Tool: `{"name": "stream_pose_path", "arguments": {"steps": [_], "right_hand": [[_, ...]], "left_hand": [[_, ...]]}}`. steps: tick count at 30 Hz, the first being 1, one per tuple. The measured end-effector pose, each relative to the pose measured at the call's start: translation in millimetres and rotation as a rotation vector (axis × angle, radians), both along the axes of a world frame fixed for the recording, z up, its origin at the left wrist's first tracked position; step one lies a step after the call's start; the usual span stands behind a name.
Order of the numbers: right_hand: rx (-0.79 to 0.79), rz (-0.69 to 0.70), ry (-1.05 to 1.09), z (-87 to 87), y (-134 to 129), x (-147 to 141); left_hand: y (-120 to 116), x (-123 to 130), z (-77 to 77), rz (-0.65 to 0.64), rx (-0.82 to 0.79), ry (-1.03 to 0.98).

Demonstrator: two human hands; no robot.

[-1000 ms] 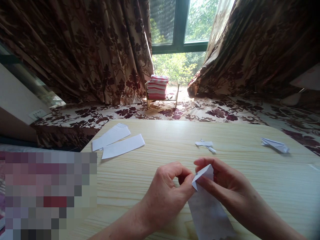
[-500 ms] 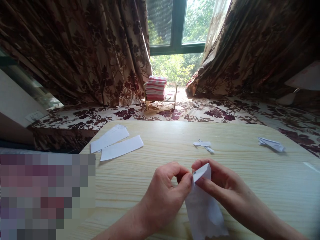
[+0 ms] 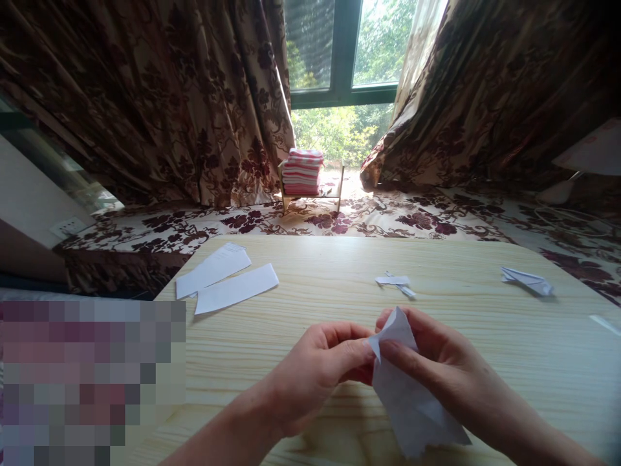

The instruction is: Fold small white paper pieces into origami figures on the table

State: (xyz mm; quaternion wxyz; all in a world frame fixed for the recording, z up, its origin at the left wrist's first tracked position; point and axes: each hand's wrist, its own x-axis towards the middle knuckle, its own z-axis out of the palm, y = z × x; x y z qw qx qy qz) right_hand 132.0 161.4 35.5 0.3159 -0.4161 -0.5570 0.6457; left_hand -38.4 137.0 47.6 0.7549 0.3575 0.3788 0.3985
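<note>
The left hand (image 3: pixel 317 364) pinches the side of a long white paper strip (image 3: pixel 412 408) with its thumb and fingertips close together. The right hand (image 3: pixel 444 353) holds the same strip, with its thumb in front and its fingers behind, partly hidden by the paper. The strip is between the two hands, over the near part of a pale yellow wooden table (image 3: pixel 301 265). Its top comes to a point, with a small bit folded over on the left. The rest hangs down toward the person and ends in a bumpy edge. I cannot tell if that end touches the table.

Past the hands lies a little pile of thin white paper bits (image 3: pixel 396 281). Far to the right is a folded white paper piece (image 3: pixel 528 281). On the left, a flat white paper strip (image 3: pixel 240 289) lies beside a slanted stack of white paper strips (image 3: pixel 213 268).

Behind the table, a small rack (image 3: pixel 340 184) holds pink and white striped folded cloths (image 3: pixel 301 173) in front of a green-framed window (image 3: pixel 345 58).
</note>
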Motion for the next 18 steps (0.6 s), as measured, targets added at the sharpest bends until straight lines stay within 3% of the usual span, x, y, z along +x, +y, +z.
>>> {"name": "stream_pose_path", "arguments": {"steps": [5, 9, 12, 18], "right_hand": [[-0.052, -0.077, 0.018, 3.2, -3.8, -3.4], [-0.06, -0.113, 0.02, 7.6, -4.0, -3.9], [-0.012, -0.06, -0.017, 8.7, -1.3, -0.7], [0.038, 0.021, -0.025, 2.4, 1.4, 2.0]], "left_hand": [[-1.9, 1.4, -3.7, -0.061, -0.086, -0.047], [-2.1, 4.1, -4.9, 0.03, -0.087, -0.01], [-1.3, 4.9, -4.7, 0.12, 0.067, 0.175], [-5.6, 7.2, -1.8, 0.18, 0.357, 0.519]]}}
